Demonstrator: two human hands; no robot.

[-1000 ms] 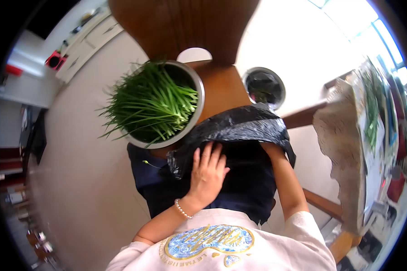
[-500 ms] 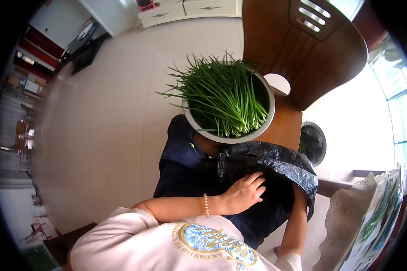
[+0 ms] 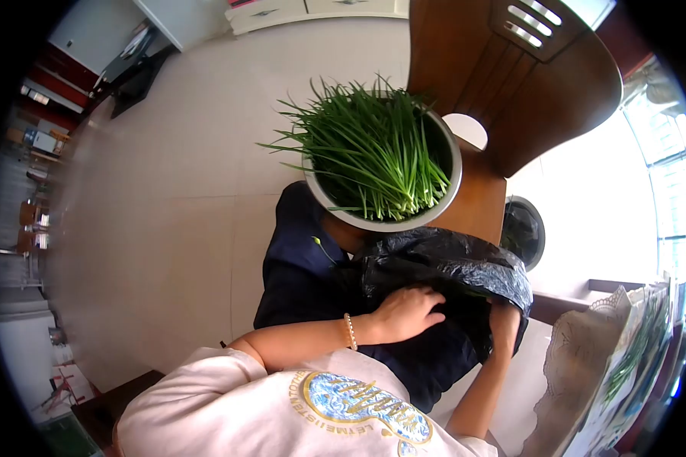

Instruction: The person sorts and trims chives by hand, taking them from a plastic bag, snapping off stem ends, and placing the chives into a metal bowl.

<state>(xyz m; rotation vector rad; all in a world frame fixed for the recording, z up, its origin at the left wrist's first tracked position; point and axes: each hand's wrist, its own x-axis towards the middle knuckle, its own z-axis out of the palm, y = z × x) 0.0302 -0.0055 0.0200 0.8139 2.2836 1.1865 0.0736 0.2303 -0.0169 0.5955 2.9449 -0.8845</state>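
A black plastic bag (image 3: 434,255) lies across my lap with its mouth toward me. My left hand (image 3: 408,314), with a beaded bracelet (image 3: 350,332) at the wrist, rests at the bag's opening, thumb and bent fingers apart. Reaching inside the bag's right side is my right hand (image 3: 503,324); its fingertips are hidden under the plastic, and so is anything they touch. Just beyond the bag, a metal basin (image 3: 455,179) heaped with green chives (image 3: 373,152) stands on a wooden chair seat (image 3: 484,194). The chives' pale ends point toward me.
The chair's tall back (image 3: 511,84) rises behind the basin. A dark round bin (image 3: 524,232) stands on the floor at right. Lace-edged cloth (image 3: 579,358) hangs close to my right arm. One thin green stalk (image 3: 324,249) lies on my left leg.
My right hand has drawn partly back toward the bag's mouth, showing more of it. My left hand has shifted slightly left, and its fingers are more bent. The view has tilted a little.
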